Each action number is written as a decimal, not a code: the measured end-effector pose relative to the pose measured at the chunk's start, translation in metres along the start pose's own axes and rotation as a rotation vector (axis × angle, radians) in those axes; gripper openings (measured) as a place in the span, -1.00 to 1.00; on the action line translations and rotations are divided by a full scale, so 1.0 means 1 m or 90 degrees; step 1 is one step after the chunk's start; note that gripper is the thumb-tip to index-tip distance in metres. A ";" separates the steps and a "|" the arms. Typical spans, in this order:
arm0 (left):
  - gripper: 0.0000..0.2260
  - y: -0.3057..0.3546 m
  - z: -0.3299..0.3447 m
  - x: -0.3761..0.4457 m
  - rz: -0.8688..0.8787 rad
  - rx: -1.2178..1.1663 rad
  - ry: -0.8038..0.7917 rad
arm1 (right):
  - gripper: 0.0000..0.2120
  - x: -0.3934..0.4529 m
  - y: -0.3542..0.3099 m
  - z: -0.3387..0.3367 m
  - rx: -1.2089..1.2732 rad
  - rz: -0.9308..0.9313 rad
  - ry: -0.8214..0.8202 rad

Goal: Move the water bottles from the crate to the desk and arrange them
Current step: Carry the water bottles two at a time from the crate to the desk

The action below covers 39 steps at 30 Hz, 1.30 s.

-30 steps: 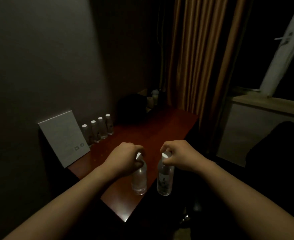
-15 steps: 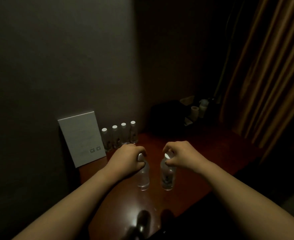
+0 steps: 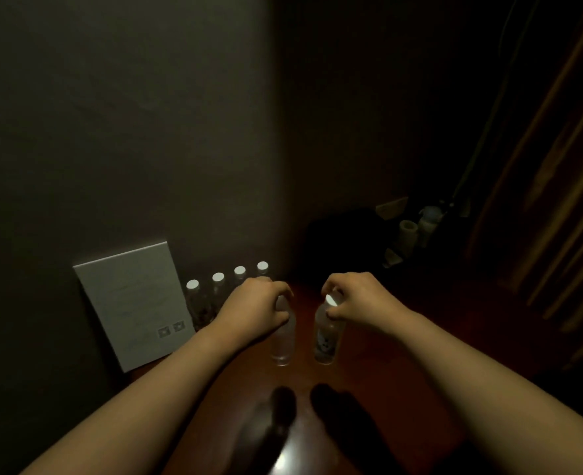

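left hand (image 3: 255, 310) grips one water bottle's (image 3: 284, 341) neck, right hand (image 3: 358, 298) pinches another's (image 3: 326, 341) cap, both upright over the desk (image 3: 403, 371); four bottles (image 3: 226, 289) stand at ten o'clock.

Single head-worn view, looking forward and steeply down over both forearms, close above the counter (image 3: 386, 354), facing its far edge along the wall (image 3: 111, 132), wide-angle throughout.

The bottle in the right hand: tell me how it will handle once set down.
The bottle looks tall and narrow, so it probably tips easily. Its clear plastic likely flexes. The right hand holds it only at the cap.
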<state>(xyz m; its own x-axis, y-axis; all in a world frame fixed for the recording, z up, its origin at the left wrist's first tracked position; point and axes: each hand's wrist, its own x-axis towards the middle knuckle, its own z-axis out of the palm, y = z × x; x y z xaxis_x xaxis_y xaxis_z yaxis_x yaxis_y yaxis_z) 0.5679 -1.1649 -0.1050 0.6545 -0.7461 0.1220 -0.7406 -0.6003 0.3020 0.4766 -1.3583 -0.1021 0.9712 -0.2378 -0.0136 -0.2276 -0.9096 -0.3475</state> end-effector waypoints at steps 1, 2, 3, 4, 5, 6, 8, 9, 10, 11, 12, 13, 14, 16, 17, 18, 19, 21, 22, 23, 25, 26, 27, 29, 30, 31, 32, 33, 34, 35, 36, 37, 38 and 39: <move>-0.71 -0.003 0.002 0.011 0.001 0.001 0.002 | -0.62 0.011 0.004 -0.001 0.003 0.001 -0.002; -0.71 -0.006 0.004 0.020 0.000 0.004 0.001 | -0.62 0.022 0.008 -0.002 0.004 0.001 -0.006; -0.71 -0.009 0.006 0.030 -0.005 0.005 -0.002 | -0.62 0.032 0.013 -0.002 0.001 -0.001 -0.010; -0.71 -0.012 0.008 0.039 -0.012 0.004 -0.006 | -0.62 0.044 0.017 -0.001 -0.001 -0.003 -0.015; -0.70 -0.015 0.011 0.047 -0.017 0.002 -0.008 | -0.62 0.053 0.021 -0.001 -0.002 -0.006 -0.022; -0.70 -0.019 0.014 0.056 -0.026 -0.002 -0.009 | -0.62 0.064 0.025 0.000 -0.007 -0.013 -0.030; -0.70 -0.025 0.021 0.074 -0.045 -0.010 -0.009 | -0.62 0.088 0.034 0.002 -0.015 -0.029 -0.051; -0.70 -0.028 0.024 0.084 -0.054 -0.014 -0.011 | -0.62 0.101 0.038 0.003 -0.013 -0.035 -0.061; -0.70 -0.030 0.028 0.094 -0.065 -0.016 -0.016 | -0.62 0.114 0.042 0.004 -0.012 -0.042 -0.070; -0.70 -0.033 0.032 0.103 -0.075 -0.019 -0.020 | -0.62 0.126 0.046 0.006 -0.016 -0.049 -0.078; -0.71 -0.036 0.035 0.112 -0.085 -0.022 -0.024 | -0.63 0.137 0.049 0.008 -0.021 -0.058 -0.085; -0.72 -0.039 0.038 0.122 -0.093 -0.025 -0.026 | -0.64 0.149 0.053 0.010 -0.024 -0.069 -0.093; -0.72 -0.042 0.042 0.131 -0.103 -0.028 -0.028 | -0.65 0.161 0.056 0.013 -0.024 -0.080 -0.102; -0.73 -0.049 0.048 0.148 -0.128 -0.031 -0.034 | -0.65 0.182 0.062 0.018 -0.024 -0.101 -0.120; -0.73 -0.052 0.051 0.157 -0.138 -0.032 -0.032 | -0.65 0.193 0.065 0.021 -0.023 -0.109 -0.127; -0.73 -0.055 0.054 0.166 -0.146 -0.033 -0.027 | -0.66 0.204 0.068 0.024 -0.022 -0.117 -0.132; -0.74 -0.059 0.058 0.174 -0.151 -0.033 -0.023 | -0.66 0.214 0.071 0.028 -0.019 -0.126 -0.136; -0.73 -0.066 0.065 0.190 -0.158 -0.032 -0.029 | -0.66 0.233 0.076 0.036 -0.014 -0.140 -0.143; -0.73 -0.069 0.069 0.197 -0.162 -0.031 -0.034 | -0.67 0.242 0.078 0.040 -0.011 -0.147 -0.146; -0.73 -0.072 0.072 0.204 -0.167 -0.031 -0.037 | -0.68 0.251 0.080 0.045 -0.005 -0.152 -0.149; -0.73 -0.078 0.080 0.217 -0.176 -0.031 -0.036 | -0.69 0.266 0.083 0.056 0.007 -0.162 -0.152; -0.73 -0.081 0.084 0.222 -0.180 -0.030 -0.038 | -0.70 0.273 0.085 0.061 0.008 -0.167 -0.153; -0.73 -0.085 0.088 0.226 -0.184 -0.029 -0.043 | -0.71 0.279 0.087 0.066 0.008 -0.171 -0.156; -0.73 -0.092 0.097 0.233 -0.193 -0.029 -0.055 | -0.72 0.288 0.091 0.077 0.008 -0.173 -0.164; -0.72 -0.096 0.102 0.235 -0.197 -0.027 -0.058 | -0.73 0.292 0.094 0.083 0.010 -0.171 -0.169; -0.72 -0.099 0.106 0.237 -0.202 -0.024 -0.059 | -0.73 0.295 0.096 0.088 0.013 -0.170 -0.173; -0.72 -0.101 0.110 0.239 -0.206 -0.020 -0.062 | -0.74 0.298 0.098 0.093 0.016 -0.166 -0.177; -0.73 -0.103 0.114 0.241 -0.208 -0.018 -0.066 | -0.75 0.301 0.099 0.098 0.018 -0.165 -0.181; -0.74 -0.104 0.118 0.243 -0.209 -0.019 -0.071 | -0.76 0.303 0.101 0.103 0.018 -0.165 -0.184; -0.75 -0.106 0.122 0.245 -0.210 -0.019 -0.076 | -0.77 0.306 0.103 0.107 0.018 -0.167 -0.188; -0.76 -0.107 0.126 0.247 -0.210 -0.017 -0.079 | -0.77 0.308 0.104 0.111 0.018 -0.171 -0.190; -0.77 -0.109 0.129 0.248 -0.209 -0.014 -0.081 | -0.78 0.311 0.106 0.115 0.019 -0.175 -0.190; -0.78 -0.111 0.133 0.250 -0.209 -0.012 -0.084 | -0.79 0.313 0.108 0.118 0.020 -0.177 -0.190; -0.79 -0.113 0.136 0.252 -0.209 -0.010 -0.090 | -0.79 0.314 0.109 0.120 0.021 -0.180 -0.189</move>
<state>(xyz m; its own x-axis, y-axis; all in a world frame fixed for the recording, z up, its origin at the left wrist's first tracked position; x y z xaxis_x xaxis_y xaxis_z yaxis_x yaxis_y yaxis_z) 0.7956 -1.3238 -0.2366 0.8287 -0.5477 -0.1153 -0.4915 -0.8107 0.3180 0.7656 -1.4916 -0.2567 0.9744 0.1327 -0.1817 0.0486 -0.9126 -0.4060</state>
